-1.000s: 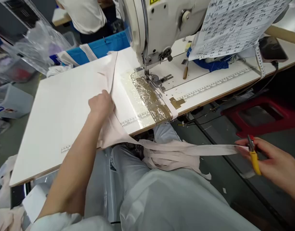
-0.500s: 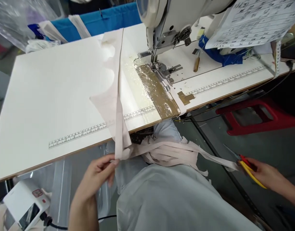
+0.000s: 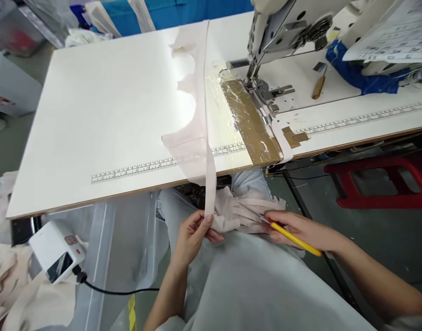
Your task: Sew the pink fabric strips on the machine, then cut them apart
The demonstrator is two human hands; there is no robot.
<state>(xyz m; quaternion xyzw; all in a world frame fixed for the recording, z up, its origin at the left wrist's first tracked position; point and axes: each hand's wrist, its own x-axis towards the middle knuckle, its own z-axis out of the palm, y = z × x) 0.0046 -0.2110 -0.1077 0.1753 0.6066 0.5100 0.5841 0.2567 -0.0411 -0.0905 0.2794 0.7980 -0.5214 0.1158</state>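
My left hand (image 3: 197,230) pinches the lower end of a pale pink fabric strip (image 3: 211,179), which hangs over the table's front edge. The strip runs up along a scalloped pale pink fabric piece (image 3: 193,151) lying on the white sewing table. In my right hand (image 3: 296,227) is a pair of scissors (image 3: 289,238) with yellow and red handles, the blades pointing left toward the left hand. Below those blades a heap of pale pink strips (image 3: 227,207) rests on my lap; the right hand's fingers are partly hidden behind the handles.
A sewing machine (image 3: 283,32) stands at the table's back right, with a wooden-handled tool (image 3: 318,87) near it. A red stool (image 3: 379,179) is under the table at right. At lower left, a white device (image 3: 57,250) sits by a clear plastic bin (image 3: 107,257).
My right hand with the scissors has come left from far right to near my left hand. The strip it held out at right no longer stretches there. The view has shifted.
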